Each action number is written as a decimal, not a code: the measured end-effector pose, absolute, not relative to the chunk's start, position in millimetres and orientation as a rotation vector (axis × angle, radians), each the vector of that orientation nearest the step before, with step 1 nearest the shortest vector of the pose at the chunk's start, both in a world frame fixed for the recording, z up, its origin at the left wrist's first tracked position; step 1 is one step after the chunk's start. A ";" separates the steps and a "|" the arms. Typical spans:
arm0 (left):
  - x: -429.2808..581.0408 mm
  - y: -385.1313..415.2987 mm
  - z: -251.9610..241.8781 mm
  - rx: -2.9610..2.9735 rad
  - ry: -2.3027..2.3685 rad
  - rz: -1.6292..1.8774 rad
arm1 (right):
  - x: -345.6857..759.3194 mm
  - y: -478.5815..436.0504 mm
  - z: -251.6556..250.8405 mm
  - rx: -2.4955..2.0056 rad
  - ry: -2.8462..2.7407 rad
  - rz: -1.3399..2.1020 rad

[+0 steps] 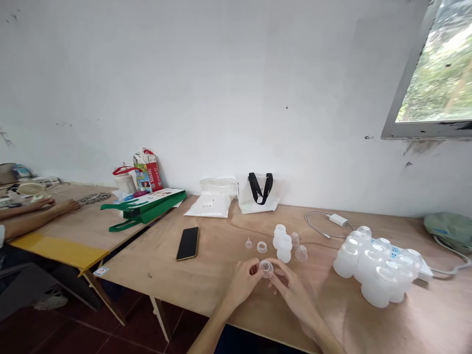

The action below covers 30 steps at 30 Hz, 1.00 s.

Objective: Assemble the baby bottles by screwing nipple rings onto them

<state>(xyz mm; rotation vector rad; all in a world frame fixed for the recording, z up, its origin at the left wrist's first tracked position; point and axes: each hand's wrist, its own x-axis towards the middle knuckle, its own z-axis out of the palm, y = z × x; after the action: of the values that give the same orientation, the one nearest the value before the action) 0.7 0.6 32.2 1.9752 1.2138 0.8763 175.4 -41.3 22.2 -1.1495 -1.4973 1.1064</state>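
Note:
My left hand (pixel 243 278) and my right hand (pixel 289 282) meet over the table, fingers closed around a clear round bottle collar (pixel 266 267). Something translucent sits inside the ring, too small to make out. Just beyond my hands lie a small clear bottle nipple (pixel 249 243) and a loose screw ring (pixel 261 247). Frosted white bottles (pixel 283 247) stand past my right hand, with a clear dome cap (pixel 301 253) and another cap (pixel 295 239) beside them.
To the right stand several capped frosted bottles (pixel 379 275), in front of a power strip (pixel 422 270) and a charger cable (pixel 313 216). A phone (pixel 188 243) lies left. Bags (pixel 258 196) line the wall. A co-worker's hand (pixel 66 206) rests on the left table.

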 end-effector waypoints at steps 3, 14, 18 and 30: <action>1.7 -2.4 34.2 1.985 1.211 0.903 | 175.5 -42.2 24.8 -1.112 -1.390 1.157; 4.6 -9.4 43.5 1.980 1.133 0.938 | 184.9 -31.0 18.6 -0.922 -1.281 1.351; 4.3 -15.6 52.7 1.915 1.063 0.849 | 202.3 -26.9 25.4 -0.972 -1.284 1.227; 12.3 -21.8 38.2 1.936 1.047 0.816 | 254.5 -16.2 23.6 -1.322 -1.236 0.752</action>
<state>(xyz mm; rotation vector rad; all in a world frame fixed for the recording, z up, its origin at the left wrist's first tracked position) 12.3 -21.8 38.2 1.9355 1.0473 0.8164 254.5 -16.2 23.6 -1.3216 -1.2358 0.7520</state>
